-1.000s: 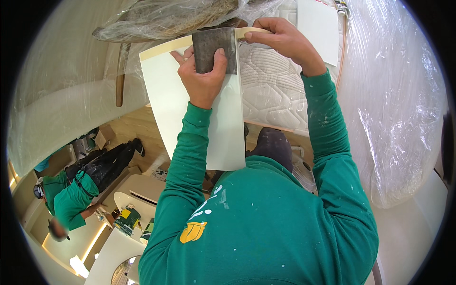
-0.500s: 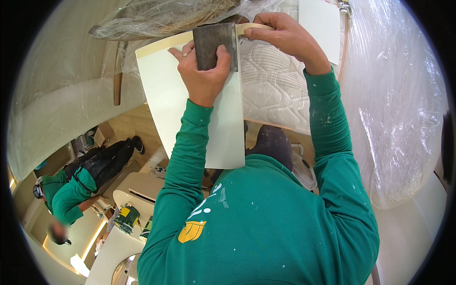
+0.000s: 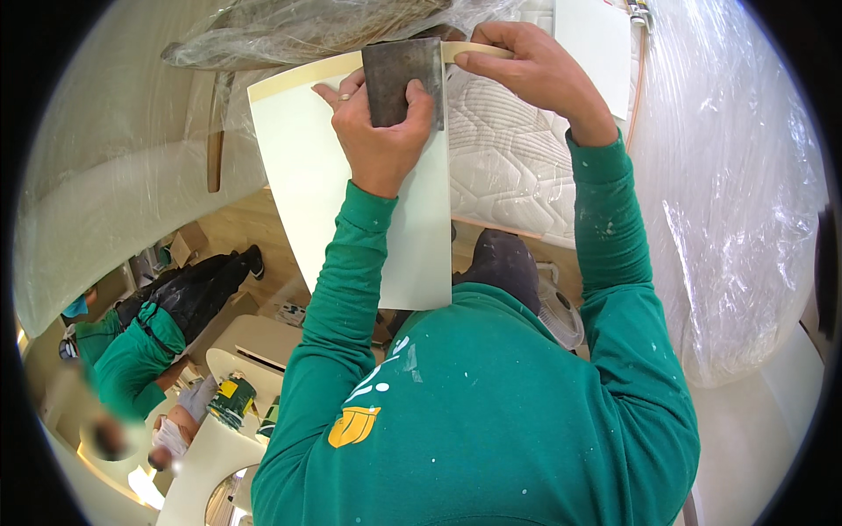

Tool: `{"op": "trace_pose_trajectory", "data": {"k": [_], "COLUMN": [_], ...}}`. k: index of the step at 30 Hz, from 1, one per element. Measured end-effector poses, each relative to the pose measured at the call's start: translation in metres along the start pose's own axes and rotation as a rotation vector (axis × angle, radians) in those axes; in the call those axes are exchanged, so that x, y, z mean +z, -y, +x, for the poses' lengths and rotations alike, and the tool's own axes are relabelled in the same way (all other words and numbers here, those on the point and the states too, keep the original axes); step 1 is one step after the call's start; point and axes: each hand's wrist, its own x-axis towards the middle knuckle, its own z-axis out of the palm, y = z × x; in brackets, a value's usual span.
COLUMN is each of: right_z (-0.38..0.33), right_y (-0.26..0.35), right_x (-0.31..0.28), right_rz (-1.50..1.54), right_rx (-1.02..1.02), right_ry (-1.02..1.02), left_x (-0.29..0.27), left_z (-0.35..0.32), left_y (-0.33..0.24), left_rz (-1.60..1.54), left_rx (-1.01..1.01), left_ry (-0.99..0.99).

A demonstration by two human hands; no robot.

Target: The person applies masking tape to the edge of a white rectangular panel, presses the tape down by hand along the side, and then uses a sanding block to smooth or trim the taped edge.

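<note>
My left hand [image 3: 377, 145] is closed around a dark, rectangular flat plate [image 3: 393, 68], like a broad metal scraper, thumb on its face. The plate lies against the top right corner of a white sheet [image 3: 307, 158] that hangs down before me. A cream strip of masking tape [image 3: 303, 79] runs along the sheet's upper edge and passes behind the plate. Beyond the plate, the free end of tape [image 3: 469, 53] sticks out to the right. My right hand [image 3: 539, 74] pinches that end between thumb and fingers.
Behind the sheet is a quilted mattress [image 3: 509, 167]. Clear plastic film [image 3: 719, 202] drapes the right side; wrapped furniture [image 3: 289, 35] stands at the far left. Lower left are a bending co-worker [image 3: 158, 342], another person [image 3: 175, 430] and a green-yellow can [image 3: 231, 403]. A fan [image 3: 561, 311] stands by my legs.
Both hands, the plate and the tape end have shifted slightly right. My grips are the same. The co-worker has bent lower, and a second person shows more at the lower left.
</note>
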Motion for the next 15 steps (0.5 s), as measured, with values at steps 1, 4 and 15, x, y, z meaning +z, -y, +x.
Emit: {"op": "trace_pose_trajectory", "data": {"k": [1,4,15], "right_z": [0.000,0.000,0.000], "right_y": [0.001,0.000,0.008], "right_x": [0.000,0.001,0.002], "right_rz": [-0.013,-0.011,-0.094], "right_rx": [0.007,0.001,-0.007], "right_ry": [-0.002,0.000,-0.022], "left_x": [0.000,-0.002,-0.005], "left_z": [0.000,0.001,0.002], "left_y": [0.000,-0.003,-0.006], "left_rz": [0.005,0.018,0.127], "left_rx": [-0.001,-0.002,0.049], "left_ry": [0.005,0.021,0.057]}}
